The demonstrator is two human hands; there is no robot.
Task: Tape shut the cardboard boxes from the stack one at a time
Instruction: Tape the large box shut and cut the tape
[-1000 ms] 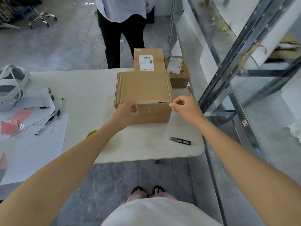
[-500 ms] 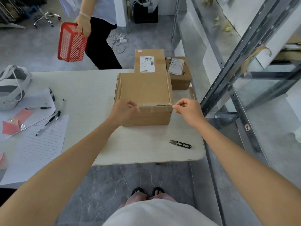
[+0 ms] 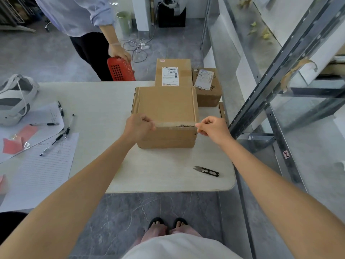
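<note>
A brown cardboard box (image 3: 166, 105) stands on the white table (image 3: 104, 98) in front of me. A strip of clear tape (image 3: 175, 124) stretches along its near top edge. My left hand (image 3: 139, 128) pinches the strip's left end at the box's left corner. My right hand (image 3: 214, 128) pinches the right end just past the right corner. Two more boxes stand behind it: one with a white label (image 3: 172, 71) and a smaller one (image 3: 207, 86) to its right.
Black snips (image 3: 207, 171) lie near the table's front right corner. Papers (image 3: 41, 165) and pens (image 3: 56, 139) cover the left side, by a white headset (image 3: 13, 101). Another person (image 3: 84, 21) holds a red basket (image 3: 120, 69) behind the table. A metal rack (image 3: 280, 71) stands right.
Both hands rose with the tape from the box's front face to its top front edge. The person behind the table turned and lowered the red basket.
</note>
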